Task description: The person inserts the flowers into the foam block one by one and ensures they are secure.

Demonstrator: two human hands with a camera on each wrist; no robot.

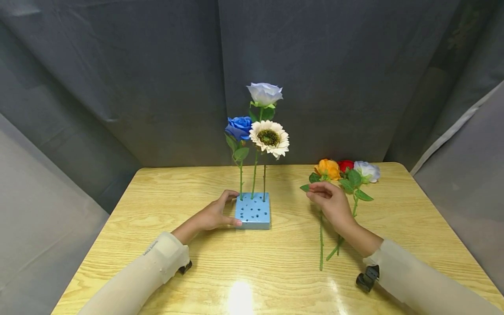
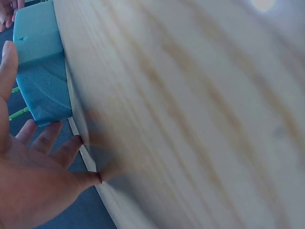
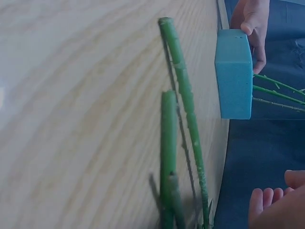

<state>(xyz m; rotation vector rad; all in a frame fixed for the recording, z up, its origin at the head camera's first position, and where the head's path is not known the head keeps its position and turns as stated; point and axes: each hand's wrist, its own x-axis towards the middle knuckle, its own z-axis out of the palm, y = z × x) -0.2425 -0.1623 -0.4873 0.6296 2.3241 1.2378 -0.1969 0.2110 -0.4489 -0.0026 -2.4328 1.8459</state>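
Observation:
My left hand holds the light blue foam block at its left side, thumb on the front corner and fingers toward the back corner. Three flowers stand upright in the block's back holes: a blue rose, a pale lilac-white rose and a cream sunflower. Over the loose flowers at the right is my right hand, its fingers loosely bent. Its fingertips overlap a green leaf beside the orange rose. In the right wrist view, thumb and fingers are apart, with flower stems lying on the table.
A red rose and another pale white rose lie beside the orange one, their stems crossing toward the front. Several holes dot the block's top. Grey curtains hang behind the wooden table and at both sides.

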